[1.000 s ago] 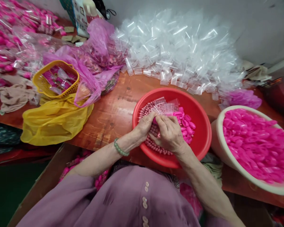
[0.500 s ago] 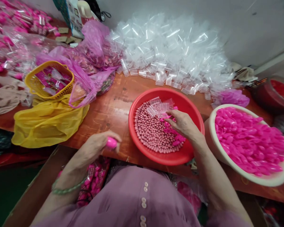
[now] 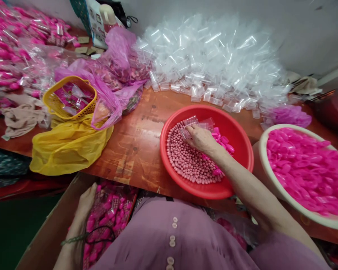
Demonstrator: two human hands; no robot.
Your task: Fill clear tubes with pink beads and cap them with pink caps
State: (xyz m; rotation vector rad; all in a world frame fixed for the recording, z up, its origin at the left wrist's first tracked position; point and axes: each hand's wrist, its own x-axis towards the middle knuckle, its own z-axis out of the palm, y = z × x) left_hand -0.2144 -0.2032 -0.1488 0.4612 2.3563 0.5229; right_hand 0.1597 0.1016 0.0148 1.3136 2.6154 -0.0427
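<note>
My right hand is inside the red basin, its fingers closed at the clear plastic pieces. Around it in the basin lie many small pink beads and bright pink plastic pieces. My left hand hangs low at the left, below the table edge, over a box of packed pink items. Its fingers are mostly hidden, and whether it holds anything does not show.
A white tub of pink pieces stands right of the basin. Behind is a heap of clear packets. At left are a yellow basket, a yellow bag, a purple bag and packed pink items.
My left hand, which held a pink piece above the table edge, has dropped down to the box. My right hand has moved left within the basin to the clear pieces. The view has shifted slightly.
</note>
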